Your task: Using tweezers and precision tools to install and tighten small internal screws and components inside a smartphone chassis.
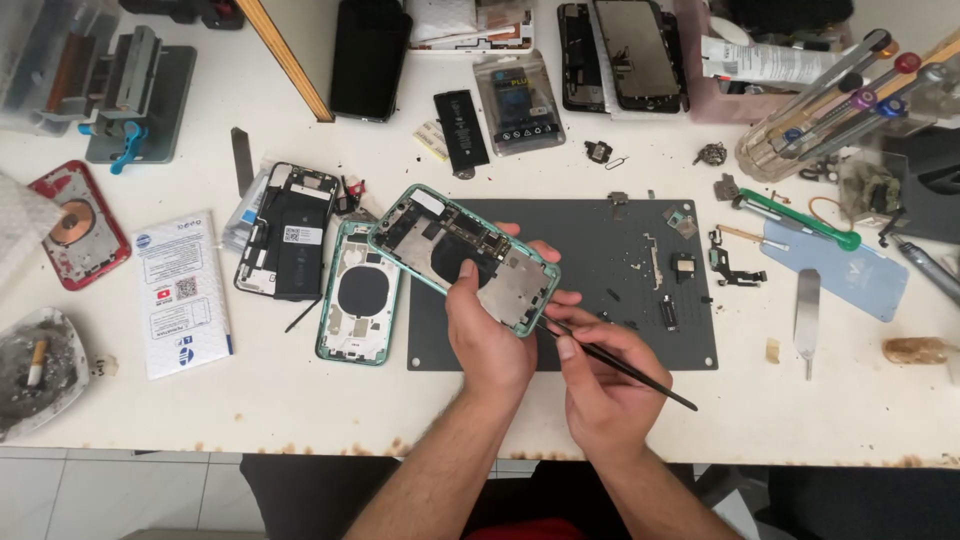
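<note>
My left hand (487, 328) holds an opened green phone frame (462, 258) tilted above a dark grey work mat (640, 340); its inner boards and a round black coil face up. My right hand (603, 372) pinches a thin black pointed tool (625, 368), whose tip touches the frame's lower right edge. A second green phone back shell (358, 292) lies flat on the white table just left of the mat.
Small screws and parts are scattered on the mat (668, 262). A black opened phone (288, 230), a red shell (78, 222), an ashtray (35, 372), a battery (461, 128), a screwdriver rack (840, 100) and a metal spatula (806, 310) surround the work area.
</note>
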